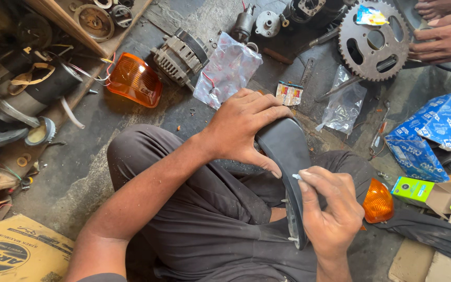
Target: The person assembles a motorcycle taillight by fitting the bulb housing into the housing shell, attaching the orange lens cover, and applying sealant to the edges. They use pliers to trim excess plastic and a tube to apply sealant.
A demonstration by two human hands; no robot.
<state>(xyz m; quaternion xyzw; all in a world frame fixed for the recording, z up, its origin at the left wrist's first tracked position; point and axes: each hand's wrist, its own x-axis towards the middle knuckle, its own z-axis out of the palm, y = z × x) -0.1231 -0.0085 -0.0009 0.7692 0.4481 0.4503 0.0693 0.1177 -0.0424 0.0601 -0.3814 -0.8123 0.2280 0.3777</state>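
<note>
Across the grimy workshop floor [79,167] parts lie scattered around a seated person whose dark trousers [210,219] fill the lower middle of the view. Resting over the lap is a black mirror housing [284,151], its curved back upward and its lower edge showing glass and small studs. The left hand [244,128] is spread over the upper end of the housing and clamped on it, thumb along the side. The right hand [330,209] grips the lower edge, with something small and pale pinched at its fingertips [303,175]; what it is cannot be told. A large toothed sprocket [374,39] lies at the far right beside another person's hand [444,36]. Nearer are a blue carton [434,133], a ribbed alternator [181,55], an orange lamp lens [134,78] to the left and a second orange lens [378,201] just beside the right hand. Two clear plastic bags [228,68] lie beyond the knees. As a judgement, the housing is propped only on a knee, so a slip of the left hand could tip it onto the floor and crack the glass, and the exposed studs near the right palm could scratch it.
</note>
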